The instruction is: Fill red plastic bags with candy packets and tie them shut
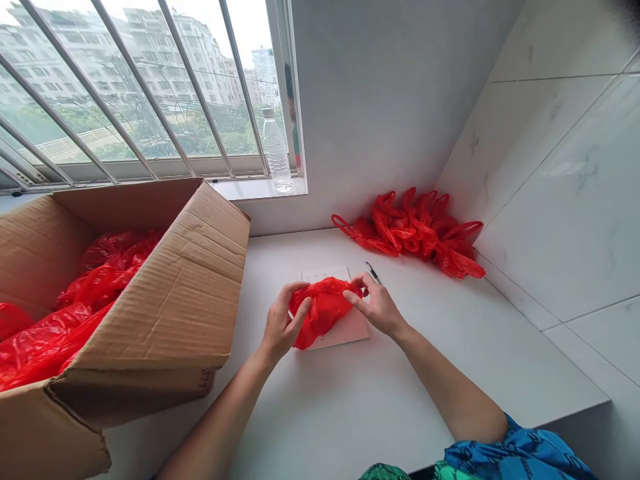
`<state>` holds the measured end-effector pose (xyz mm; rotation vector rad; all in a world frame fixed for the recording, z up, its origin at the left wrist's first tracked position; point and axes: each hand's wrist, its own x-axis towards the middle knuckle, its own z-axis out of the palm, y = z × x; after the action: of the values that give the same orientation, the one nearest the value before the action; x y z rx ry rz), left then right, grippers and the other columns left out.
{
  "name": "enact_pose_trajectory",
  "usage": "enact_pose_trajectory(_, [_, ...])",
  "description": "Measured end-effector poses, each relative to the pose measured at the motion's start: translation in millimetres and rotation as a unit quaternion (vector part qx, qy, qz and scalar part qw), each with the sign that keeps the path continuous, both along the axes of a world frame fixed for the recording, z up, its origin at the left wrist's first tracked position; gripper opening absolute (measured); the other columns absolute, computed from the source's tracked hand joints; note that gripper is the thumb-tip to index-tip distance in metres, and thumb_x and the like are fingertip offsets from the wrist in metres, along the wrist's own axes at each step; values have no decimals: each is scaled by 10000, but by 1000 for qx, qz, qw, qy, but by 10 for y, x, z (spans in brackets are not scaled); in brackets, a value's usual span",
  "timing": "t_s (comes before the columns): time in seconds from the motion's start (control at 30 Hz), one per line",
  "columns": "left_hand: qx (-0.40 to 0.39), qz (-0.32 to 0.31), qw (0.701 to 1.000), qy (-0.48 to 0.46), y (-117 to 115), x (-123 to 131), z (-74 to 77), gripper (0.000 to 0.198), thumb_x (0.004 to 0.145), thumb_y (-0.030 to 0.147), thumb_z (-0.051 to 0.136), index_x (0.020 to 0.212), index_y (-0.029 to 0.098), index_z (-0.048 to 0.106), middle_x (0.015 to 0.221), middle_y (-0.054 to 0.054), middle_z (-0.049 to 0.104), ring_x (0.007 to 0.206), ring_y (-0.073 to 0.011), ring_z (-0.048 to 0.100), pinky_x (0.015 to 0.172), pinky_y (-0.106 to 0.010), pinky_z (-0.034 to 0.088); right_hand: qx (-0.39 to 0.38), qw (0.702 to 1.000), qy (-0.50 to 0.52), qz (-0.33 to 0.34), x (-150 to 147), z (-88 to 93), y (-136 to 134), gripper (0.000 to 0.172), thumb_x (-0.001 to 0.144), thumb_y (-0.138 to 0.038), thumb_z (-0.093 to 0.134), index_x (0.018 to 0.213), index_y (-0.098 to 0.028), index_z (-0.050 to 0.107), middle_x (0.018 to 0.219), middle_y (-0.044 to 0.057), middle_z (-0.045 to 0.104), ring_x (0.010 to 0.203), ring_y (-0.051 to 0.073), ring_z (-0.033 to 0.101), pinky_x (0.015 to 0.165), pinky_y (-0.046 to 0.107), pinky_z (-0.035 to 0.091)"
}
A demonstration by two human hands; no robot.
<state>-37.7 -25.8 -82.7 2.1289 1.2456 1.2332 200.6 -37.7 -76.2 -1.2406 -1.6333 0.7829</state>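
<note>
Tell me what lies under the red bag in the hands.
Under the red bag, held by left hand and right hand, lies a white sheet. A pen lies beside it. The sheet's middle is covered.

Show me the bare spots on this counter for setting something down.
Bare white counter lies along the near edge, between the forearms, and right of the right hand toward the tiled wall. Crowded: cardboard box on the left, pile of knotted bags in the far corner, notepad under the red bag.

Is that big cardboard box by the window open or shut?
Open. The cardboard box has its flaps folded outward, and loose red plastic bags show inside it, filling much of the visible interior.
</note>
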Motion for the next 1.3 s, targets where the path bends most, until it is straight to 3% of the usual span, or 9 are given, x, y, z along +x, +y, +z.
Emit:
enact_pose_trajectory(0.13, [27, -45, 997, 48, -52, 102, 33, 159, 922, 305, 590, 1053, 242, 653, 947, -31, 685, 849, -161, 637, 747, -267, 504, -33, 996, 61, 46, -108, -1, -41, 227, 868, -439, 633, 990, -248, 633, 997, 25, 694, 942, 212, 642, 857, 356, 502])
enact_pose_trajectory(0.3, [-76, 52, 970, -226, 43, 33, 32, 210, 945, 386, 548, 965, 187, 609, 905, -48, 688, 813, -158, 653, 719, -256, 525, -46, 963, 264, -26, 45, -79, 96, 188, 855, -403, 648, 886, -229, 585, 822, -5, 626, 774, 161, 605, 728, 290, 505])
enact_pose_trajectory(0.43, [-93, 24, 951, -295, -7, 40, 134, 259, 889, 328, 602, 1114, 205, 566, 1129, -94, 662, 986, -192, 651, 835, -313, 547, -53, 947, 318, -20, 100, -23, 116, 268, 831, -410, 676, 986, -240, 539, 958, 15, 639, 849, 172, 622, 797, 318, 521])
enact_pose_trajectory(0.53, [-55, -40, 974, -214, -128, 59, 280, 261, 871, 240, 561, 1129, 235, 607, 1083, -81, 660, 1037, -216, 628, 933, -390, 524, -35, 960, 276, -36, 113, 82, 58, 319, 844, -437, 660, 1072, -257, 528, 914, 4, 633, 812, 178, 627, 766, 329, 529])
enact_pose_trajectory(0.7, [1, -141, 985, -99, -250, -118, 525, 326, 895, 239, 417, 589, 222, 531, 759, -44, 634, 772, -202, 630, 1092, -484, 410, 4, 963, 247, -110, 380, 193, 17, 270, 831, -435, 677, 997, -250, 571, 746, -30, 582, 641, 141, 571, 659, 293, 503])
enact_pose_trajectory(0.87, [4, -237, 967, 97, -352, -280, 671, 345, 939, 303, 306, 781, 247, 607, 817, -23, 703, 740, -194, 646, 1163, -484, 291, -100, 941, 318, -66, 648, 215, 28, 387, 817, -402, 668, 1156, -266, 541, 858, 4, 657, 663, 158, 621, 613, 288, 516])
enact_pose_trajectory(1.07, [65, -144, 941, 299, -549, 60, 643, 361, 966, 444, 461, 1268, 287, 583, 846, -9, 697, 675, -184, 633, 1032, -477, 366, -137, 946, 292, 21, 569, 271, -26, 229, 826, -412, 649, 982, -271, 559, 835, 1, 646, 649, 168, 605, 582, 301, 502])
enact_pose_trajectory(1.2, [95, -108, 936, 323, -564, 198, 440, 188, 901, 411, 599, 865, 253, 696, 975, -49, 679, 755, -206, 623, 936, -444, 408, -135, 947, 287, 49, 606, 242, -65, 243, 806, -349, 650, 672, -222, 491, 728, 5, 580, 609, 158, 548, 542, 289, 445])
enact_pose_trajectory(1.3, [97, -77, 946, 300, -541, 167, 316, 376, 891, 409, 616, 577, 213, 550, 828, -41, 656, 765, -219, 589, 942, -449, 389, -97, 968, 232, -6, 697, 175, -85, 140, 836, -314, 563, 729, -223, 575, 812, 28, 616, 690, 180, 578, 594, 309, 472])
